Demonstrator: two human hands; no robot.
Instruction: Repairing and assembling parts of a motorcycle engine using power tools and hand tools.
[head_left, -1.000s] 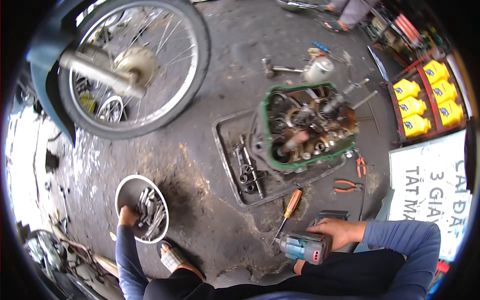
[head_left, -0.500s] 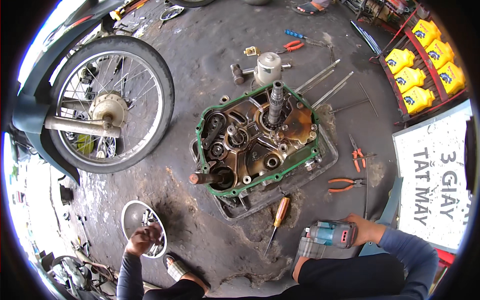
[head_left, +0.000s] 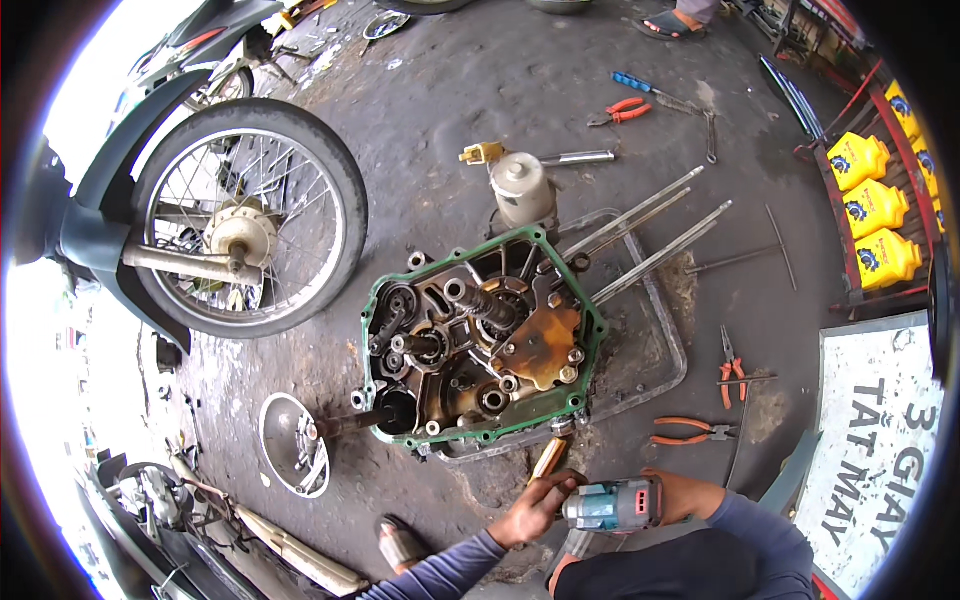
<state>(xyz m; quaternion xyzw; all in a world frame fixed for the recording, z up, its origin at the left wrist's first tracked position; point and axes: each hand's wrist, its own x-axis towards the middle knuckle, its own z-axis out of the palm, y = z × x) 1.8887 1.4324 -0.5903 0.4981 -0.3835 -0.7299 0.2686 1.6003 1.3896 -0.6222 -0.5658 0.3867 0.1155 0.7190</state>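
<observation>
My right hand (head_left: 683, 495) grips a teal and black cordless driver (head_left: 612, 505), held level with its nose to the left. At that nose, my left hand (head_left: 540, 508) has its fingers closed; what they pinch is hidden. Just beyond the left hand lies a screwdriver with an orange-yellow handle (head_left: 547, 460), its shaft covered by the hand. Farther off, an opened engine crankcase (head_left: 470, 340) with a green rim shows its shafts and oily inside. It rests over a grey tray (head_left: 672, 365). Left of my hands stands a white bowl (head_left: 270, 440) holding metal bolts.
Two orange-handled pliers (head_left: 692, 432) (head_left: 731, 368) lie at the right. Red pliers (head_left: 622, 111) and a round metal canister (head_left: 522, 188) sit beyond the engine. A motorcycle wheel (head_left: 350, 220) stands left. A rack with yellow bottles (head_left: 875, 205) and a white sign (head_left: 870, 430) are at right.
My left hand has moved right, from over the bowl to the driver's nose, and its fingers are closed there. The driver stays in my right hand. The whole view has shifted.
</observation>
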